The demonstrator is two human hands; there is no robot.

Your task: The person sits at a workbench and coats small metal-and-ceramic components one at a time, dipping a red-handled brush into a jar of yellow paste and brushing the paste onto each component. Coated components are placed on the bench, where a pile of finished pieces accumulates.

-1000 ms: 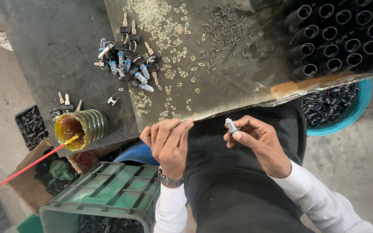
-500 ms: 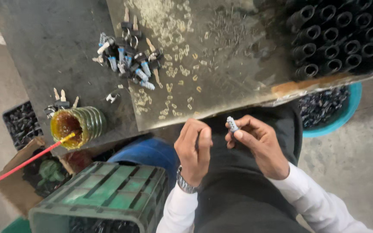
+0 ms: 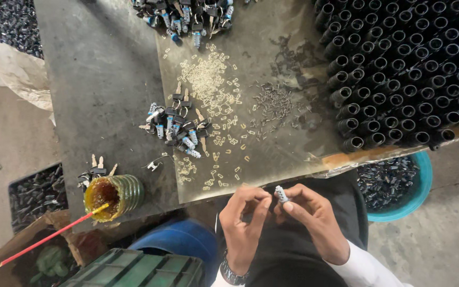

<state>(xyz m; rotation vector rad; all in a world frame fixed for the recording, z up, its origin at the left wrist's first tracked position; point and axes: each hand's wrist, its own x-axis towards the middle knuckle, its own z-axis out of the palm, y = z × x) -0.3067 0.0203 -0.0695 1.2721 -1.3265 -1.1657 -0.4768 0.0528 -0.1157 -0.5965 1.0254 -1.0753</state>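
Grey and scuffed, the tabletop (image 3: 107, 79) stretches out above your lap, strewn with small pale clips (image 3: 208, 79) and a scatter of dark pins (image 3: 274, 103). Your right hand (image 3: 314, 218) pinches a small silvery lock cylinder (image 3: 281, 194) between thumb and fingertips, holding it just off the near edge of the tabletop, over your dark trousers. Your left hand (image 3: 243, 223) sits just beside it, its grip drawn together with the fingertips curled towards the cylinder; whether they pinch anything tiny you cannot tell from here. A cluster of keyed cylinders (image 3: 176, 127) lies well apart, up on the tabletop, with a second heap (image 3: 187, 16) at the far edge. Rows of black tubes (image 3: 410, 69) stand upright to your right. At your left, a green jar of amber grease (image 3: 112, 195) holds a red stick (image 3: 49, 239). A turquoise tub (image 3: 399, 186) of dark parts sits below the edge.
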